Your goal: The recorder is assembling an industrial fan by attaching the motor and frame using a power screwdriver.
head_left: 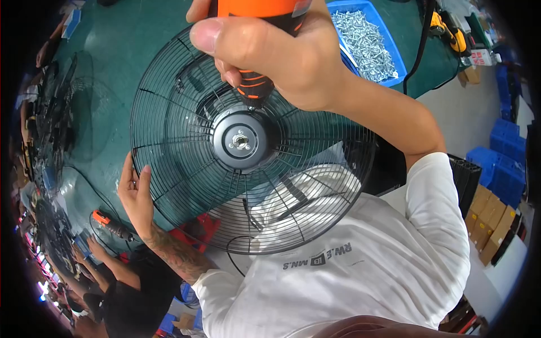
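A round black wire fan grille [186, 188] stands in front of me, with a dark motor hub [240, 141] and a short metal shaft at its middle. My right hand [293, 62] is closed around an orange and black power screwdriver [256, 84]. The tool points down, its tip at the upper edge of the hub; the screw end is too small to make out. At the grille's left rim, my left hand [137, 194] holds the edge between thumb and fingers.
A blue bin [389, 42] full of screws sits at the far right of the green table [112, 34]. Yellow power drills [445, 31] lie beyond it. Another orange screwdriver [107, 219] with a cord lies left. Co-workers' arms [115, 262] and more grilles [56, 112] are further left.
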A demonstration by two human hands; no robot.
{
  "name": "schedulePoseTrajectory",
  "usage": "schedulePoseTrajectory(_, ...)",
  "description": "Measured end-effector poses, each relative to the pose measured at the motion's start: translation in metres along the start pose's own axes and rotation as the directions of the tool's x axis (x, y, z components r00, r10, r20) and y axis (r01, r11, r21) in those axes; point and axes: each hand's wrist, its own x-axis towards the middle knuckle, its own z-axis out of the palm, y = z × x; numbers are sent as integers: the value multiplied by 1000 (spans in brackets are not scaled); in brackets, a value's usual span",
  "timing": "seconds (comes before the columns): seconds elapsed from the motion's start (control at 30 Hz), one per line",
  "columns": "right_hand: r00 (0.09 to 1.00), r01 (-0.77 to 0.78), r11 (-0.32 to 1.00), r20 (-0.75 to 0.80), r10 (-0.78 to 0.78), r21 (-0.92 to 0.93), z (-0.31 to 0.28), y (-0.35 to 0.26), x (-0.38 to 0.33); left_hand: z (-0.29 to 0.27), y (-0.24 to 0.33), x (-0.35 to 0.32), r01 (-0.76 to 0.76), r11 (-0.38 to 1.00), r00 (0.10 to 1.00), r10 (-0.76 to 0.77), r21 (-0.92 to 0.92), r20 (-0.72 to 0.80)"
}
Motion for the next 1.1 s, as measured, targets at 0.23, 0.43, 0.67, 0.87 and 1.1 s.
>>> schedulePoseTrajectory(0.23, 991, 121, 922, 90, -95, -368, 13, 33, -2, 2, 5, -4, 30, 998, 999, -32, -62, -40)
schedulePoseTrajectory(0.43, 995, -62, 873, 35, 91, -484, 24, 28, -14, 4, -5, -4, 66, 960, 997, -71, -271, -8)
schedulePoseTrajectory(0.67, 951, 15, 900, 285, 122, -435, 12, 33, -5, 8, -17, -1, 39, 861, 999, -24, -506, 35)
schedulePoseTrajectory(0.87, 947, -16, 890, 279, 160, -456, 7, 33, -6, 12, -17, 1, 21, 834, 1000, -11, -552, 23)
schedulePoseTrajectory(1.1, 911, 0, 892, 369, 187, -451, 0, 35, -3, 15, -13, 1, 49, 836, 999, -35, -547, 37)
